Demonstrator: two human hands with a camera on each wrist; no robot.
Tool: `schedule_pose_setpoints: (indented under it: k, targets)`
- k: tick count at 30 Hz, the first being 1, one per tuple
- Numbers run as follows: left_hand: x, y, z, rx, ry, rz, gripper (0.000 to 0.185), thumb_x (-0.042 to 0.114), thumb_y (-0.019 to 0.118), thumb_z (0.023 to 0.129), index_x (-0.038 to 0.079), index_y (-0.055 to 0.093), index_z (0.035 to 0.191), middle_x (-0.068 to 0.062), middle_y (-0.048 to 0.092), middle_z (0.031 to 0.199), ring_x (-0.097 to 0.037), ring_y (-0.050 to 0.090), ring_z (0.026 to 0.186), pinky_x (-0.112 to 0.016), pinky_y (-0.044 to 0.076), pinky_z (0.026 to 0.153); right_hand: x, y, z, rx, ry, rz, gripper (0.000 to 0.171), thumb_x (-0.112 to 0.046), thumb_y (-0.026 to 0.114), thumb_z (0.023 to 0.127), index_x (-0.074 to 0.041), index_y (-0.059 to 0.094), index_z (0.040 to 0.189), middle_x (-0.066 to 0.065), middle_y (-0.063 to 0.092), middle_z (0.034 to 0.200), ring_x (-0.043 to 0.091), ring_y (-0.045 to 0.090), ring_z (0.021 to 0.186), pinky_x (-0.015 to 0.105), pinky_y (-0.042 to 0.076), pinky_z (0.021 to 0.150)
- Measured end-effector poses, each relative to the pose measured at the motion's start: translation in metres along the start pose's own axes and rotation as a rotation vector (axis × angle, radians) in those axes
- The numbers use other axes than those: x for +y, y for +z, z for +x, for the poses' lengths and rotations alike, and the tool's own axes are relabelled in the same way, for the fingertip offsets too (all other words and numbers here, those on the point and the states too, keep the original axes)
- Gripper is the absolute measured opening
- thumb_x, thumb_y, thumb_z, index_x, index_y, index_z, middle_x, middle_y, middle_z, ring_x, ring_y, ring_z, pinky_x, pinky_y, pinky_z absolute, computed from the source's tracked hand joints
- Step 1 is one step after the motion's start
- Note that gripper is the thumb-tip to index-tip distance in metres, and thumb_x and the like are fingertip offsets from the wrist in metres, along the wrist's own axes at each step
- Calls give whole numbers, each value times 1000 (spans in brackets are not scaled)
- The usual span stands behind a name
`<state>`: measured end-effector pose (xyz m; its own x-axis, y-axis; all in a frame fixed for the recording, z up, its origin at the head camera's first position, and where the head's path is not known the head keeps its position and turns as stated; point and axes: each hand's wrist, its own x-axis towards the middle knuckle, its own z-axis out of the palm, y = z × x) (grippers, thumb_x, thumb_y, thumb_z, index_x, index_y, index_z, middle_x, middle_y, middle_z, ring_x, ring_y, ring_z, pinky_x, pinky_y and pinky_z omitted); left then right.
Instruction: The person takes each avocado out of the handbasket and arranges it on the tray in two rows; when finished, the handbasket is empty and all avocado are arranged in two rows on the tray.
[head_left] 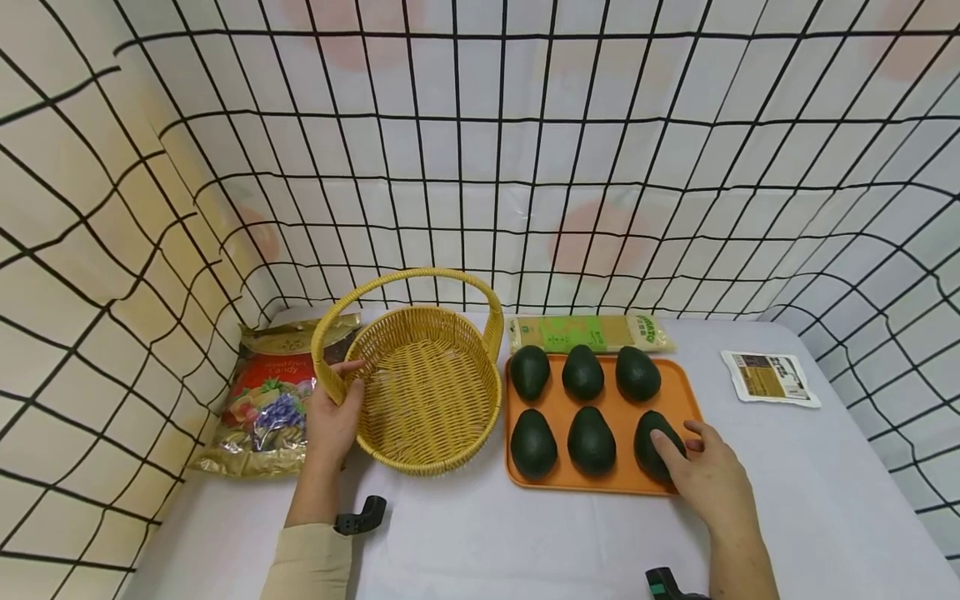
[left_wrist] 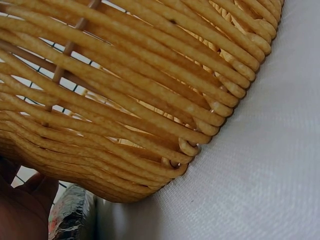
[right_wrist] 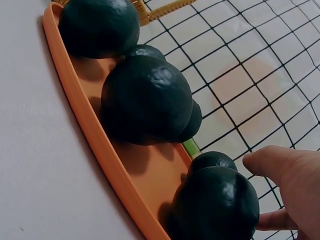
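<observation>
A yellow woven basket [head_left: 427,392] with a tall arched handle stands left of centre. My left hand [head_left: 333,412] grips its left side at the foot of the handle; the left wrist view shows the basket's woven wall [left_wrist: 110,100] close up, with part of the hand [left_wrist: 25,205] at lower left. To the right, an orange tray [head_left: 562,479] bears two rows of dark green avocados [head_left: 592,442]. My right hand [head_left: 712,475] is at the front right avocado [head_left: 651,442], thumb over it and the other fingers spread beyond its right side. Contact is unclear in the right wrist view.
A bag of mixed fruit candy [head_left: 273,400] lies left of the basket. Behind the tray is a long noodle-like packet [head_left: 592,333], and a small white-and-brown sachet [head_left: 771,377] lies at right. Black wire mesh [head_left: 480,150] encloses the back and sides of the white table.
</observation>
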<state>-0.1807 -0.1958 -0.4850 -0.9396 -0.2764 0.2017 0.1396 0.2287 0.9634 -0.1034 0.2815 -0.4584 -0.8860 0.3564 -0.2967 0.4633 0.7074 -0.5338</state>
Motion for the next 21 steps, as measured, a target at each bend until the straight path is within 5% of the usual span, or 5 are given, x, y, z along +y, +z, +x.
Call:
schedule_pose_setpoints:
  k: [6,21]
  targets:
    - [2,-2,-2,-6,-13,36,29,9,58,102,7,64,131,-15,63,137,-24,55,126,-21,40,90,2,-7,3,28,-33,-28,93,-69,46,97,4,33,153,35,49,141,52,48,126,66,37,107]
    - [6,-7,-1,-4,-39,90,35,22,62,103,7,60,134,-16,61,134,0,57,97,-13,46,79,13,-55,27,158,-189,-230,90,-67,49,97,7,41,147,39,51,132,52,55,108,61,49,77]
